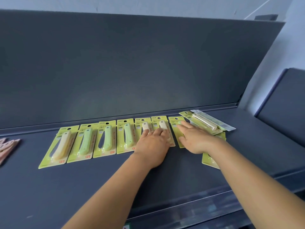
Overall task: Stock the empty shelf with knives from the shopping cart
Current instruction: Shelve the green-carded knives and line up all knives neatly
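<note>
Straightening carded fruit knives in a row along the dark grey metal shelf [165, 171].

Left hand [152, 145] flat, fingers loosely spread across two yellow-green blister cards holding cream-handled knives [162, 125]; right hand [192, 139] flat, fingers spread, pressing the next card in the row [175, 124], just left of a loose overlapping heap of cards [208, 123]. Probably light, stiff yet bendable, slick plastic fronts; best pinched by card edges. Readable: "FRUIT KN…" and red "QR".

Pink packs [7, 148] cut off at left edge, blurred
</note>
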The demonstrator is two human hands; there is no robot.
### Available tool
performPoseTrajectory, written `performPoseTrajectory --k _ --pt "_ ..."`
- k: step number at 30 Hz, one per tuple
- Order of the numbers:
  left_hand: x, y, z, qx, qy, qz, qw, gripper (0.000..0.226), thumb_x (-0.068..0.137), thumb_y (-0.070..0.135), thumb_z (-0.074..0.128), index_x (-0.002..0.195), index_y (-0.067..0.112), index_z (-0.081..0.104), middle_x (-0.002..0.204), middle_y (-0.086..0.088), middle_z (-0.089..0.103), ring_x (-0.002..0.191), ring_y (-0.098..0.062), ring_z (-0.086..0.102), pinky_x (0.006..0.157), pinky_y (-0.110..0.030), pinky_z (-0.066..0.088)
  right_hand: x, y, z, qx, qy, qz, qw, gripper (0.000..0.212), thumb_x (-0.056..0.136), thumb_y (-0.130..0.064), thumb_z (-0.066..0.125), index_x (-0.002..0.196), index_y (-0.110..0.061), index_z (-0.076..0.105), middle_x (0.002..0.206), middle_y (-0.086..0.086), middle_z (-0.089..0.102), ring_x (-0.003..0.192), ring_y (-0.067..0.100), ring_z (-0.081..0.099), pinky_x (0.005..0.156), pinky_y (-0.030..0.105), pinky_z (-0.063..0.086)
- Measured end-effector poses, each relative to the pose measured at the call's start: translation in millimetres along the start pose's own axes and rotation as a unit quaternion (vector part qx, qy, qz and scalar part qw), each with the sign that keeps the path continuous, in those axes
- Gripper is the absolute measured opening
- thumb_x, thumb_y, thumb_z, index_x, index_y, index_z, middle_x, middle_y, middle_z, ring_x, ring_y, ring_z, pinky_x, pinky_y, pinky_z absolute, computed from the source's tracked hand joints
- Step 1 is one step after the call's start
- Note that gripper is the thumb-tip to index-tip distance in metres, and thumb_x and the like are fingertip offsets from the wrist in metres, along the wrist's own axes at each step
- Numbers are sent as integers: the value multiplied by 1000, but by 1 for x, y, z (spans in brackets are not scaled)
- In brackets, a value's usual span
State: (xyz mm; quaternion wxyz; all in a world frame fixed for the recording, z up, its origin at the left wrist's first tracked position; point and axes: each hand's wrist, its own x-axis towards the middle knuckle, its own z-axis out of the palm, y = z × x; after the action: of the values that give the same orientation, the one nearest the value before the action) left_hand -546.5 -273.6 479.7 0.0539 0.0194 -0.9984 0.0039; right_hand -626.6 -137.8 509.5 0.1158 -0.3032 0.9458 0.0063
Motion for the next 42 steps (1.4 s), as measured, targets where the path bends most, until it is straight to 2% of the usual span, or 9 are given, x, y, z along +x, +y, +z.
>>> performPoseTrajectory --k 9,15,18,20,27,30,33,37,42 --pt "9 5 0 -21 4 -31 999 42 101 37 30 138 19 35 144 0 40 129 -20 41 109 -31 21 19 8 -1 24 10 -37 999 55 103 -33 29 153 -21 11 160 -12 -6 145 27 18 116 36 22" --pt "16 24 -9 -32 25 -43 998 54 99 36 37 147 16 25 152 -1 28 138 -20 29 113 -33 17 15 26 -6 73 85 -66 992 49 101 -35 32 146 -17 26 156 -5 18 139 26 27 112 37 26" --pt "28 45 -12 -61 29 -10 998 60 99 39 39 151 20 16 157 1 20 143 -18 22 116 -34 13 15 51 -11 50 118 -36 991 55 99 -40 33 150 -23 20 157 -5 18 144 22 16 115 38 18" --pt "38 58 -10 -60 17 8 998 59 99 39 37 151 21 15 158 1 18 144 -17 19 116 -34 12 15 73 -10 25 79 6 997 58 97 -48 33 150 -31 18 158 -6 13 146 24 8 115 44 14" --pt "56 72 -8 -24 -32 -7 999 46 99 22 32 145 20 32 154 -2 25 139 -20 28 113 -36 17 6 121 -5 59 70 41 995 51 99 -44 29 149 -35 21 157 -9 17 137 28 27 108 44 29" --pt "60 86 -11 -125 10 -3 992 47 100 30 30 146 21 32 152 0 31 139 -20 29 115 -34 17 6 130 -5 69 89 32 993 51 98 -44 36 147 -36 27 155 -8 24 132 30 34 106 41 35" --pt "64 107 -8 -151 -26 9 988 61 91 55 31 142 22 38 141 -4 47 130 -24 40 111 -38 28 9 134 -5 81 97 27 992 50 97 -46 41 145 -36 31 153 -8 29 130 30 36 106 41 37" --pt "70 125 -3 -162 -1 -53 985 57 90 47 47 141 22 39 128 -8 54 121 -27 45 105 -37 35 9 138 -2 116 96 37 988 55 94 -52 42 145 -36 31 153 -9 28 135 29 32 109 41 33" --pt "74 131 -12 -307 36 -167 936 46 92 23 53 135 14 41 112 -6 64 97 -23 63 81 -33 52 10 146 -3 142 110 49 983 58 91 -55 47 144 -37 33 152 -5 32 134 28 35 106 41 37"
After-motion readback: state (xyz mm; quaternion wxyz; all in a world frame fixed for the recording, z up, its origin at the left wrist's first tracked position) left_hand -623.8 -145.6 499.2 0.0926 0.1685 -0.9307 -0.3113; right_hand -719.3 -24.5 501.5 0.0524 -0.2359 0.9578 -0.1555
